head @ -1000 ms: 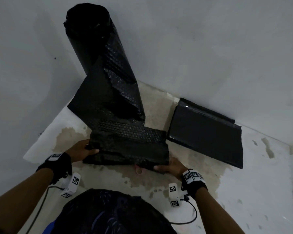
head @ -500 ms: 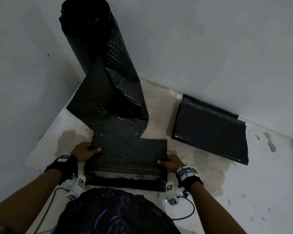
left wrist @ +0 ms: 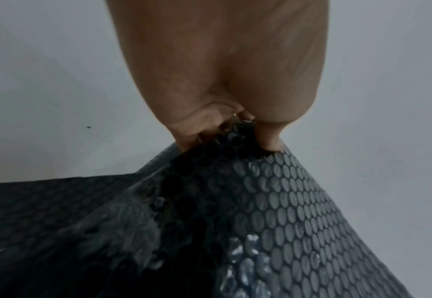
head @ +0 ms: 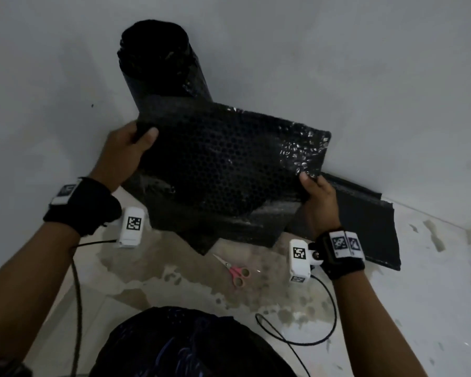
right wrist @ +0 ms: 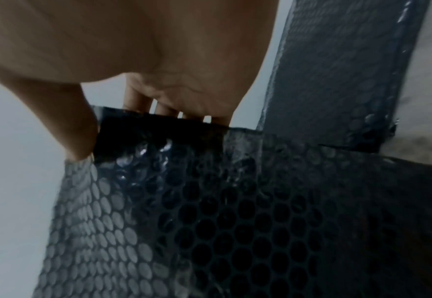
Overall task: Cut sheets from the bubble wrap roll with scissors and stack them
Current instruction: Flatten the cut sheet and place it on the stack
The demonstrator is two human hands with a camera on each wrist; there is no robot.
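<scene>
Both hands, left hand (head: pixel 125 153) and right hand (head: pixel 317 197), are now gripping opposite edges of the cut sheet (head: pixel 229 164), lifting it off the floor toward the stack (head: pixel 365 227), leaving the scissors (head: pixel 235 270) lying uncovered below.

A: What's the count?
B: One roll (head: pixel 158 61), one held sheet (head: pixel 229 164), one stack (head: pixel 365 227) at three o'clock, one pair of scissors (head: pixel 233 269), two hands.
</scene>
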